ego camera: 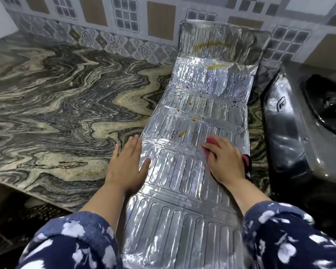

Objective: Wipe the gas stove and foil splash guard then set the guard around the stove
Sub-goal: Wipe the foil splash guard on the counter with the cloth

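Right hand (224, 158) grips a pink cloth (211, 142) on the foil guard (182, 181), yellow stains (183, 133) just beyond it along the guard's length, left hand (127, 162) flat, pinning the edge.

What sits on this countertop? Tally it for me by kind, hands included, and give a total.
Foil splash guard: 1
Gas stove: 1
Pink cloth: 1
Hands: 2, left hand flat at the guard's edge, right hand gripping the cloth
Total: 5

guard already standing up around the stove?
No: the foil splash guard lies unfolded flat on the countertop beside the gas stove, its far end leaning on the wall.
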`<state>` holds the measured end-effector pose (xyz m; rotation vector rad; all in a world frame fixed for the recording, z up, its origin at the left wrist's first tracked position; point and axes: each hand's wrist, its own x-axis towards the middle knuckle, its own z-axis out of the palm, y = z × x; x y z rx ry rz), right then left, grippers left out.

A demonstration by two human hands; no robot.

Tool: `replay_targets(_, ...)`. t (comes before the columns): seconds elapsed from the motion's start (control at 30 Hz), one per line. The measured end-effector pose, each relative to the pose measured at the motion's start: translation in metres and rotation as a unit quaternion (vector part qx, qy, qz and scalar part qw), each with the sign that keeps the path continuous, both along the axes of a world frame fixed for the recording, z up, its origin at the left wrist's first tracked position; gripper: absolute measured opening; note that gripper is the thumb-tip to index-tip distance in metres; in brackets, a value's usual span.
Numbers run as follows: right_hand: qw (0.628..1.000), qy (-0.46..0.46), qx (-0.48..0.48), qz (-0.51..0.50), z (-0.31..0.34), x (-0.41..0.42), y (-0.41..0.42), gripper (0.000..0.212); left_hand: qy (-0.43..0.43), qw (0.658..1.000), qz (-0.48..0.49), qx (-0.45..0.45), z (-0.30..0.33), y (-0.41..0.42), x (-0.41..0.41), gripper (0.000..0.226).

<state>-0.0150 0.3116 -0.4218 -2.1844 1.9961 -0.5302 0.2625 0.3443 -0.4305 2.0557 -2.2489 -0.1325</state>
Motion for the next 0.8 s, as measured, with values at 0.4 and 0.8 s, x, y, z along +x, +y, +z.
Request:
replay_targets(0.4, 0.979, -0.157, 0.042, 0.122, 0.030, 0.081, 0.019, 0.041, -0.004, 1.000, -0.013, 0.018, -0.001, 0.002, 0.001, 0.078)
replay_targets(0.8, 0.978, 0.023, 0.073, 0.195, 0.009, 0.111, -0.068, 0.054, 0.022, 1.000, -0.004, 0.001, -0.001, 0.002, 0.002, 0.084)
